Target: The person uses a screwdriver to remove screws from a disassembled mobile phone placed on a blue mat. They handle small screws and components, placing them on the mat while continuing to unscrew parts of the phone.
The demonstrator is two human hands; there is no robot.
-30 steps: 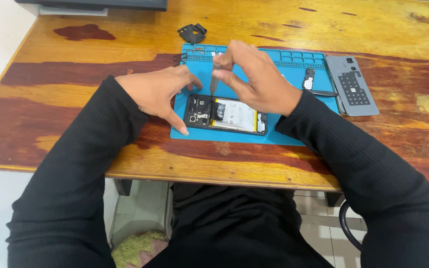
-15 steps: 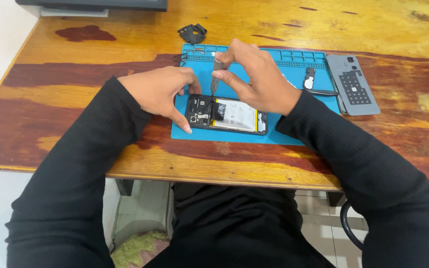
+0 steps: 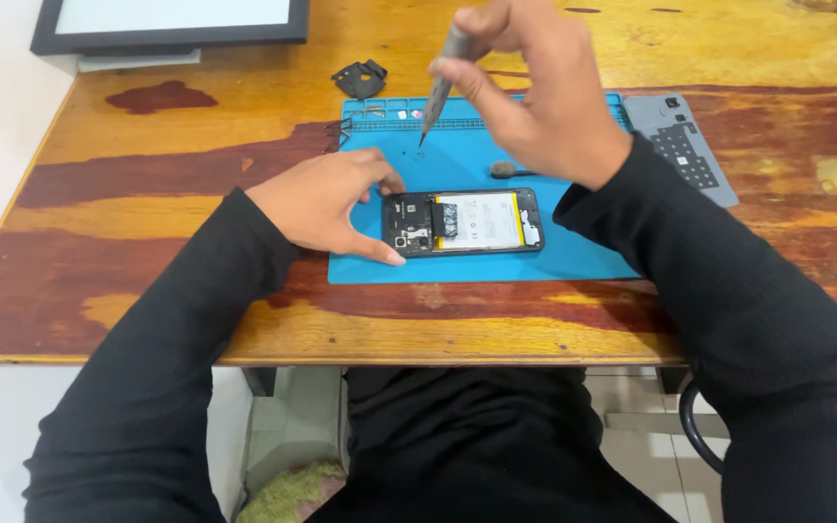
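Left hand [image 3: 326, 203] curled around left end of opened phone [image 3: 462, 222]; right hand [image 3: 535, 92] grips screwdriver [image 3: 441, 85] above blue mat [image 3: 477, 165], free mat space under tip.

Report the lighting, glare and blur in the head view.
Head view: even, soft light; a pale sheen on the wooden table; right hand and screwdriver slightly motion-blurred; left hand and opened phone on the blue mat sharp.

The scene is viewed from one head camera, steeply downward, close above the hands [image 3: 326, 201] and mat [image 3: 477, 266].
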